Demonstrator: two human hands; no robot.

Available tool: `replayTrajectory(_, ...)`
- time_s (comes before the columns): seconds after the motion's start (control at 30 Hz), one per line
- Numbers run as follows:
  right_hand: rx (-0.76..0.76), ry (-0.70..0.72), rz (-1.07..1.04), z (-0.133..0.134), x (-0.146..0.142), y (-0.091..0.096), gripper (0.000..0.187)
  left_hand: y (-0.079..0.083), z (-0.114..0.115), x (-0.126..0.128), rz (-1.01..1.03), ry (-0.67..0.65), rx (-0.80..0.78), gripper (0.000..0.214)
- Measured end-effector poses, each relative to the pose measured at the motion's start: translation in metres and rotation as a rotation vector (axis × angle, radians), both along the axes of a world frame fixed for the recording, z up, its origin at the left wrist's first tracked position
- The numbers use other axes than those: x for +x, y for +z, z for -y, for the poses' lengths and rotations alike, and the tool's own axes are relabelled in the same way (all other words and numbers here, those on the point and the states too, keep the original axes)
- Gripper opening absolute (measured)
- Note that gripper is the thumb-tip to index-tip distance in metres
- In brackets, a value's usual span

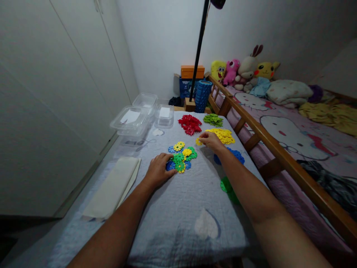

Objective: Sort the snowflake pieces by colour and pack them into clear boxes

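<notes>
A cluster of blue, green and yellow notched plastic snowflake discs [179, 158] lies mid-table; whether they are joined, I cannot tell. My left hand [161, 167] grips its left edge, with thumb and fingers either side of a blue disc. Between the fingertips of my right hand [209, 140] is a yellow snowflake disc [198, 142], up and right of the cluster. Just behind that hand is a pile of yellow discs [223, 135]. My right forearm partly covers the blue discs [236, 156] and the green discs [227, 185].
Red pieces [190, 124] and light green pieces [213, 120] form piles at the back. Clear plastic containers [131, 120] stand back left, behind a folded cream cloth [114, 188]. A wooden bed rail [251, 128] runs along the right; a black pole [198, 52] rises beyond the table.
</notes>
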State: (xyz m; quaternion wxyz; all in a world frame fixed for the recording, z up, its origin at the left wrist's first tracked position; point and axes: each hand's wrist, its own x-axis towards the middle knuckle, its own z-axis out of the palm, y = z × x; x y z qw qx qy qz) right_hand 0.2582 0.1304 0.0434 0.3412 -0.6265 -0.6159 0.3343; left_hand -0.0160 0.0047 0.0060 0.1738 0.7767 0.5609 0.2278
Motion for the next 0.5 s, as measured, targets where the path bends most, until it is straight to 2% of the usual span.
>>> replayTrajectory(0.1,-0.011,-0.225,-0.128,-0.01,0.031,0.004,0.013,0.001,0.0,0.0,0.004,-0.001,-0.003,0.052)
replayTrajectory(0.27,0.001,-0.518,-0.202,-0.026,0.073,0.007,0.022,0.003,0.001,0.0,-0.001,-0.003,-0.017,0.052)
replayTrajectory(0.37,0.018,-0.631,-0.19,-0.033,0.087,0.005,0.021,0.002,0.001,0.001,0.0,-0.005,-0.022,0.052)
replayTrajectory(0.5,0.035,-0.709,-0.132,-0.041,0.095,-0.004,0.018,0.001,0.0,0.0,-0.006,0.003,-0.013,0.052)
